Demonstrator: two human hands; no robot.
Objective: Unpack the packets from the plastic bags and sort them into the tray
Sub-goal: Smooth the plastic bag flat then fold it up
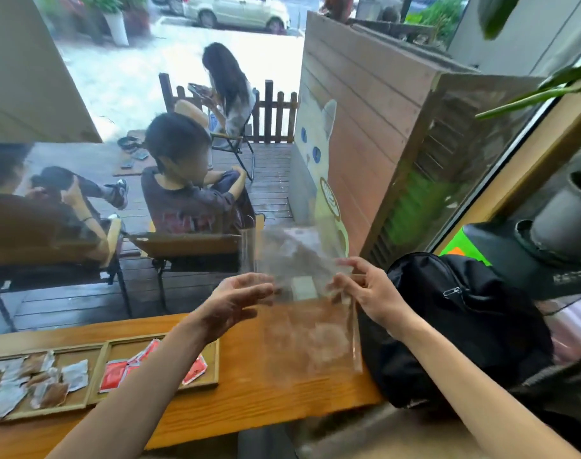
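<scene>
R hand (pixel 368 293) fingers pinch the right edge of a clear bag (pixel 299 293), thumb and index closed on the film, other fingers curled loosely behind it. L hand (pixel 239 299) is spread open, fingers splayed and slightly bent, tips at the bag's left edge; can't tell if they touch it or grip anything (motion blur there). The bag hangs upright above the counter (pixel 249 385), see-through w/ a sealed strip down its left side; its lower part looks brownish but whether packets are inside can't be told. Left of the forearms sits a wooden tray (pixel 100 359) w/ compartments: red packets (pixel 116 374) in the right one, partly under the L forearm, brown-and-white packets (pixel 47 382) in the one beside it & further left. A black backpack (pixel 448 323) rests on the counter's right end, just beside the bag. Past the window, people sit on chairs on a wooden deck; a cat mural (pixel 322 154) covers the plank wall.
</scene>
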